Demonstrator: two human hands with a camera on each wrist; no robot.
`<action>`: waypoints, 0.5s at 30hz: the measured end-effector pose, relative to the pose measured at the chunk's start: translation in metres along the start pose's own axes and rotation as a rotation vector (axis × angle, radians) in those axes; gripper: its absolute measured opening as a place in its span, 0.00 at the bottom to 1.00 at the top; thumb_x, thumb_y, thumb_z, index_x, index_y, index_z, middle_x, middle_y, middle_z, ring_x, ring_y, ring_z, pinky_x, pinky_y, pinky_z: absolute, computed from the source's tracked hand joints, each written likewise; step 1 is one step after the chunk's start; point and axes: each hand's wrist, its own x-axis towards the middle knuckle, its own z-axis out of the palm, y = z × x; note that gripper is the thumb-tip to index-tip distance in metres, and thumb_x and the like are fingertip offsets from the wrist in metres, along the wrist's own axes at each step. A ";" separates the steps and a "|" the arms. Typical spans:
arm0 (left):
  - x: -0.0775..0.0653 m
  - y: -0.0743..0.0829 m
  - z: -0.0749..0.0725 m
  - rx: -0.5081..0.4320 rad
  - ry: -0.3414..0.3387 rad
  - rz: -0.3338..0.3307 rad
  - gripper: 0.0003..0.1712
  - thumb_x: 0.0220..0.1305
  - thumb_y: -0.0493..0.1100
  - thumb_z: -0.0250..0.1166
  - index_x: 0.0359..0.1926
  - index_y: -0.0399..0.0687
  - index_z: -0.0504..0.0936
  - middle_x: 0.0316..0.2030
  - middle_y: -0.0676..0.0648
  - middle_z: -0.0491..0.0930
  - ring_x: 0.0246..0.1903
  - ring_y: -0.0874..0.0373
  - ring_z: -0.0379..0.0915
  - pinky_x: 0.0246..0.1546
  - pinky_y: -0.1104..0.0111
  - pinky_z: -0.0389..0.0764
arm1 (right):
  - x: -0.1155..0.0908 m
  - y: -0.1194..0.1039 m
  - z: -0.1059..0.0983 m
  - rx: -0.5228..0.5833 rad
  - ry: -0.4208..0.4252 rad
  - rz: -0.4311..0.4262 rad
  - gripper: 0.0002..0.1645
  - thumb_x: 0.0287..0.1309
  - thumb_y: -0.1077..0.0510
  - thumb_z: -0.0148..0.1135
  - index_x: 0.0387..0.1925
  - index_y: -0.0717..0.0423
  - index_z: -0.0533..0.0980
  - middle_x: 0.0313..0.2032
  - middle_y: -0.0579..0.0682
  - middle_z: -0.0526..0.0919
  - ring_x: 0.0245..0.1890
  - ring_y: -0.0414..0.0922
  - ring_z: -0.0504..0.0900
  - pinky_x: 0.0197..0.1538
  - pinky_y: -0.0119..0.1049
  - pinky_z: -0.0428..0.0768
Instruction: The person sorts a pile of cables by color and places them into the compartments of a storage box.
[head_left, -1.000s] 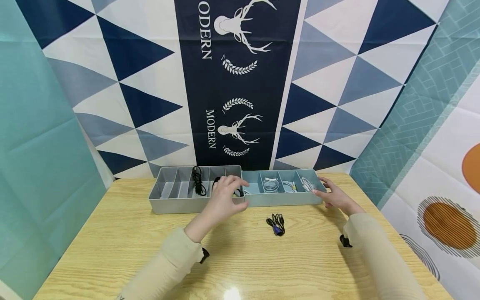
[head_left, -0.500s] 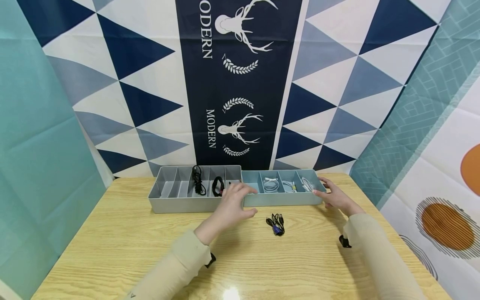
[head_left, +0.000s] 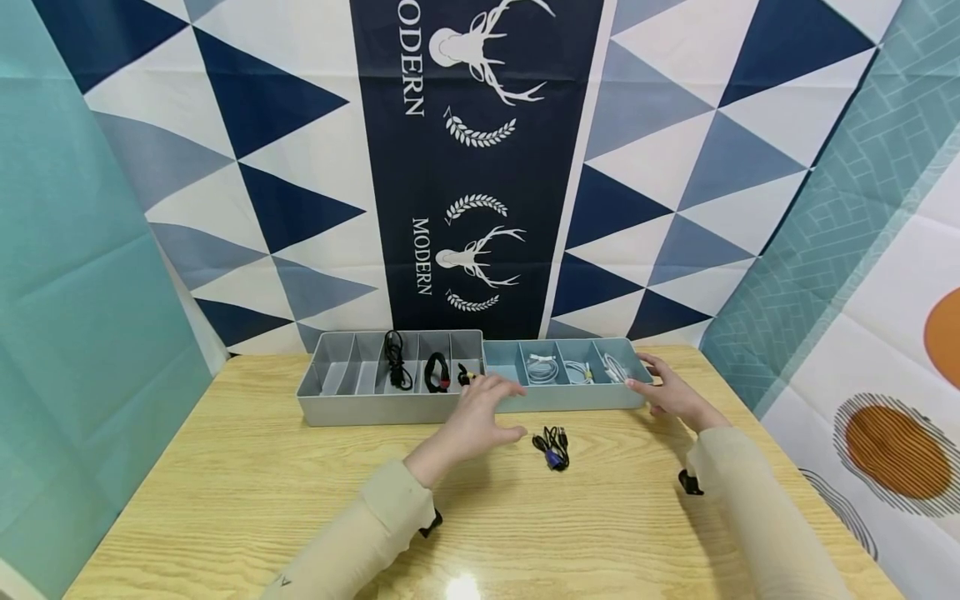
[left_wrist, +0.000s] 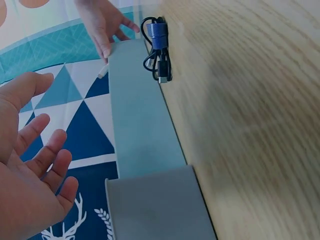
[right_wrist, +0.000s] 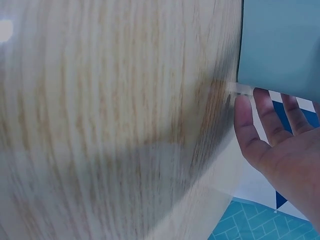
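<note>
In the head view my left hand (head_left: 478,418) hovers in front of the joint between two boxes, fingers loosely bent and nothing in them. To its right, a bundled black cable (head_left: 552,448) with a blue tie lies on the table; the left wrist view shows this black cable (left_wrist: 159,50) apart from my hand (left_wrist: 35,165). My right hand (head_left: 670,393) is at the right end of the light blue divided box (head_left: 570,400), fingertips touching its end wall. The right wrist view has the fingers (right_wrist: 272,117) extended along that edge.
The grey divided box (head_left: 375,410) adjoins the blue one on the left. Black cables (head_left: 395,362) lie in some of its compartments; white cables (head_left: 542,369) lie in the blue box. A patterned cloth wall (head_left: 480,167) rises behind the wooden table (head_left: 247,467).
My left hand has moved right and slightly toward me, away from over the grey box, uncovering black cables inside it. My right hand stays at the blue box's end.
</note>
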 end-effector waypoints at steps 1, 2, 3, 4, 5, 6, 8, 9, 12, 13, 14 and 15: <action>0.001 0.000 0.001 0.001 -0.006 0.001 0.30 0.50 0.50 0.71 0.56 0.54 0.76 0.55 0.53 0.73 0.56 0.56 0.63 0.59 0.56 0.62 | 0.000 0.000 0.000 0.003 -0.001 -0.003 0.54 0.62 0.39 0.55 0.74 0.48 0.34 0.68 0.73 0.40 0.34 0.51 0.70 0.31 0.39 0.73; 0.001 0.001 0.003 0.001 -0.014 0.001 0.29 0.51 0.50 0.71 0.56 0.54 0.76 0.54 0.52 0.73 0.57 0.55 0.63 0.59 0.55 0.62 | 0.000 0.000 0.000 0.006 -0.004 -0.007 0.54 0.62 0.39 0.55 0.74 0.48 0.34 0.68 0.73 0.40 0.36 0.52 0.70 0.31 0.40 0.74; 0.002 0.001 0.004 -0.003 -0.025 -0.001 0.29 0.51 0.50 0.71 0.56 0.54 0.76 0.54 0.52 0.73 0.57 0.55 0.63 0.60 0.54 0.62 | 0.000 0.000 0.000 0.010 -0.006 -0.007 0.54 0.62 0.39 0.55 0.74 0.48 0.34 0.68 0.73 0.40 0.37 0.53 0.70 0.31 0.39 0.74; 0.002 0.001 0.006 0.002 -0.036 0.000 0.29 0.51 0.50 0.71 0.56 0.55 0.76 0.54 0.52 0.73 0.57 0.55 0.63 0.61 0.53 0.61 | 0.000 0.001 0.000 0.013 -0.007 -0.007 0.54 0.62 0.38 0.55 0.74 0.48 0.34 0.68 0.73 0.40 0.37 0.53 0.70 0.31 0.39 0.74; 0.003 0.000 0.008 0.008 -0.046 0.001 0.29 0.51 0.50 0.71 0.56 0.55 0.75 0.54 0.53 0.73 0.58 0.55 0.63 0.62 0.52 0.60 | 0.000 0.001 0.000 0.014 -0.007 -0.006 0.55 0.61 0.38 0.55 0.74 0.47 0.34 0.68 0.73 0.40 0.37 0.52 0.71 0.32 0.39 0.74; 0.003 0.000 0.010 0.008 -0.057 0.002 0.29 0.52 0.50 0.70 0.57 0.55 0.75 0.54 0.52 0.73 0.58 0.55 0.63 0.63 0.50 0.59 | 0.000 0.002 0.001 0.015 -0.008 -0.006 0.55 0.61 0.37 0.56 0.74 0.47 0.34 0.68 0.73 0.40 0.36 0.52 0.71 0.32 0.39 0.74; 0.004 -0.002 0.014 0.014 -0.077 0.004 0.30 0.52 0.50 0.70 0.57 0.57 0.75 0.54 0.53 0.73 0.58 0.54 0.63 0.63 0.48 0.57 | 0.000 0.003 0.001 0.016 -0.008 -0.006 0.56 0.60 0.37 0.56 0.74 0.46 0.34 0.68 0.73 0.40 0.32 0.50 0.70 0.32 0.39 0.74; 0.005 -0.002 0.016 0.018 -0.085 0.008 0.30 0.52 0.50 0.70 0.57 0.57 0.74 0.54 0.53 0.73 0.58 0.54 0.63 0.64 0.48 0.57 | 0.000 0.003 0.001 0.015 -0.005 -0.006 0.56 0.60 0.36 0.56 0.74 0.46 0.34 0.67 0.73 0.41 0.30 0.49 0.70 0.31 0.38 0.74; 0.007 -0.005 0.021 0.032 -0.101 0.011 0.30 0.51 0.50 0.71 0.57 0.58 0.74 0.55 0.53 0.72 0.60 0.54 0.62 0.65 0.48 0.56 | 0.000 0.004 0.001 0.019 -0.005 -0.021 0.56 0.60 0.37 0.56 0.74 0.47 0.34 0.67 0.74 0.41 0.27 0.48 0.69 0.30 0.39 0.74; 0.008 -0.006 0.022 0.039 -0.108 0.012 0.31 0.51 0.50 0.71 0.57 0.58 0.74 0.56 0.53 0.72 0.61 0.53 0.62 0.65 0.49 0.55 | 0.000 0.004 0.001 0.024 -0.006 -0.027 0.56 0.60 0.37 0.56 0.74 0.47 0.34 0.67 0.74 0.41 0.26 0.48 0.68 0.30 0.39 0.74; 0.009 -0.006 0.024 0.042 -0.114 0.011 0.31 0.51 0.50 0.71 0.58 0.58 0.74 0.57 0.53 0.72 0.61 0.53 0.61 0.66 0.49 0.54 | 0.000 0.004 0.001 0.029 -0.009 -0.033 0.55 0.60 0.38 0.56 0.74 0.48 0.34 0.67 0.74 0.41 0.25 0.48 0.67 0.29 0.39 0.74; 0.010 -0.007 0.025 0.050 -0.121 0.010 0.32 0.51 0.51 0.71 0.58 0.58 0.74 0.57 0.53 0.71 0.62 0.53 0.60 0.66 0.49 0.53 | -0.001 0.004 0.000 0.034 -0.009 -0.037 0.55 0.60 0.38 0.56 0.74 0.48 0.34 0.67 0.74 0.41 0.24 0.47 0.67 0.29 0.39 0.74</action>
